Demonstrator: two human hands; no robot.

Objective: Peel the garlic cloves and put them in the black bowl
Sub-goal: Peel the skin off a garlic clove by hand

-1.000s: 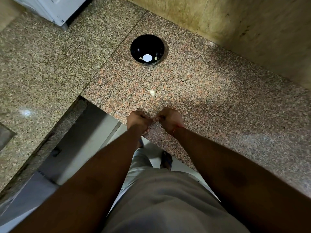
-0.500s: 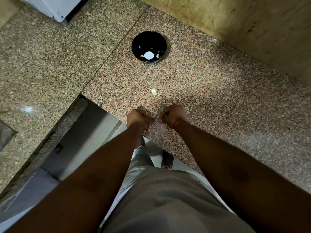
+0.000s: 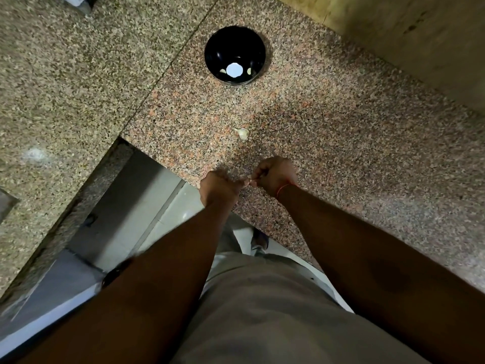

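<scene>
My left hand (image 3: 219,186) and my right hand (image 3: 274,174) meet over the near edge of the granite counter (image 3: 341,153). Their fingertips pinch a small pale garlic clove (image 3: 251,183) between them, and most of it is hidden by the fingers. A second unpeeled clove (image 3: 242,133) lies on the counter just beyond my hands. The black bowl (image 3: 214,55) stands farther back and holds two pale peeled cloves beside a bright reflection.
The tan wall (image 3: 420,35) runs along the counter's far right side. A seam (image 3: 168,72) divides two granite slabs. The counter's front edge drops to a tiled floor (image 3: 168,206) where my legs and one shoe show.
The view has tilted slightly, so the bowl sits higher in frame. My hands stay together on the clove, with the right hand shifted a little up and right.
</scene>
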